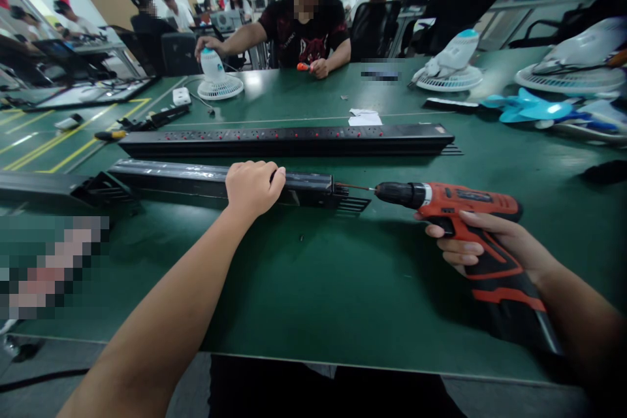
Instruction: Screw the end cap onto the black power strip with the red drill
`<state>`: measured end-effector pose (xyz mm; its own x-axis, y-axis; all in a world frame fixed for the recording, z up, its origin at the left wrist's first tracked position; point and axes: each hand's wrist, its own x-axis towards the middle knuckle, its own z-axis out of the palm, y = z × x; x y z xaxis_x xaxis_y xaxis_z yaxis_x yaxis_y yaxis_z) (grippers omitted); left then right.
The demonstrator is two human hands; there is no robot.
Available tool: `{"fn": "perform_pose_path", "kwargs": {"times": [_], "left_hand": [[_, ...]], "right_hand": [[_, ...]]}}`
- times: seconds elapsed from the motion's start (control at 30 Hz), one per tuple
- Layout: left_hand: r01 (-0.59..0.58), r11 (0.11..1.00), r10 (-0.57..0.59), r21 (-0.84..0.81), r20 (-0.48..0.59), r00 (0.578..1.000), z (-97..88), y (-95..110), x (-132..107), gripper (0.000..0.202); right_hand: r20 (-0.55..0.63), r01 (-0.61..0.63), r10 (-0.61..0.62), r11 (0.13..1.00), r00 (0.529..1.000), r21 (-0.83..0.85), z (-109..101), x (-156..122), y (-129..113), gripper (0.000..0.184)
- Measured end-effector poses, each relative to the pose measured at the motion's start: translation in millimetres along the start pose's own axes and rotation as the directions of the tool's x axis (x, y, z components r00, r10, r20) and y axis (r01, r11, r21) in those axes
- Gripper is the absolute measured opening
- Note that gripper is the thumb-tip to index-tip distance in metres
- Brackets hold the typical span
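My right hand (470, 241) is wrapped round the handle of an orange and black cordless drill (470, 202). A long thin bit (357, 187) runs from its chuck leftward to the end of a long black metal bar (171, 176). Whether the tip touches a screw there is too small to tell. My left hand (255, 186) is closed over the top of that bar near its right end, gripping it against the table. Thin dark prongs (355, 204) stick out at the bar's right end. A small dark piece (301, 238) lies in front of it.
Behind lies a similar black bar with a row of red dots (294, 137). Another dark bar (44, 186) is at left. White fans (453, 68) and blue fan blades (526, 106) stand at right. Across the green table (343, 300) a person holds a small fan (215, 78).
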<state>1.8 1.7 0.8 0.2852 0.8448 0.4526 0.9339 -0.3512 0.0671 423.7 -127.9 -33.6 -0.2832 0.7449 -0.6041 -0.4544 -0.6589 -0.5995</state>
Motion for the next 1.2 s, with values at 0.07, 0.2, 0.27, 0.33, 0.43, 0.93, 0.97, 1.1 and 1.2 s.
{"fn": "perform_pose_path", "kwargs": {"times": [0.07,0.2,0.27,0.33,0.43,0.93,0.97,1.1,1.2], "left_hand": [[0.0,1.0,0.0,-0.001,0.002,1.0,-0.2,0.1,0.0,0.051],[0.004,1.0,-0.004,0.008,0.009,1.0,-0.7,0.5,0.3,0.051],[0.005,1.0,-0.005,0.009,0.01,1.0,-0.8,0.6,0.4,0.051],[0.003,1.0,-0.003,0.006,0.011,1.0,-0.8,0.3,0.5,0.051],[-0.001,1.0,0.001,-0.003,0.006,1.0,-0.4,-0.3,0.3,0.051],[0.003,1.0,-0.003,0.004,0.0,1.0,-1.5,0.4,0.4,0.051],[0.002,1.0,-0.002,0.006,-0.001,1.0,-1.3,0.2,0.3,0.051],[-0.002,1.0,0.002,0.007,0.002,1.0,-1.0,0.1,0.4,0.051],[0.0,1.0,-0.001,0.005,0.006,1.0,-1.0,0.2,0.6,0.051]], "right_hand": [[-0.006,0.001,-0.001,1.0,1.0,-0.019,-0.7,0.7,0.2,0.032],[-0.013,0.011,-0.011,0.998,1.0,-0.066,-2.4,2.3,0.1,0.034],[-0.011,0.021,-0.022,0.996,1.0,-0.083,-2.6,2.7,0.1,0.034],[-0.004,0.034,-0.035,0.995,0.999,-0.093,-2.2,2.6,0.2,0.034],[0.011,0.055,-0.054,0.99,0.998,-0.128,-1.1,1.7,0.5,0.035],[0.01,0.04,-0.039,0.993,0.999,-0.112,-0.9,0.9,0.2,0.036],[0.007,0.042,-0.042,0.992,0.999,-0.118,-0.9,0.8,0.1,0.036],[0.012,0.033,-0.032,0.993,0.999,-0.111,-2.0,0.5,-0.5,0.035],[0.003,0.031,-0.031,0.996,1.0,-0.08,-2.7,0.6,-0.3,0.034]]}}
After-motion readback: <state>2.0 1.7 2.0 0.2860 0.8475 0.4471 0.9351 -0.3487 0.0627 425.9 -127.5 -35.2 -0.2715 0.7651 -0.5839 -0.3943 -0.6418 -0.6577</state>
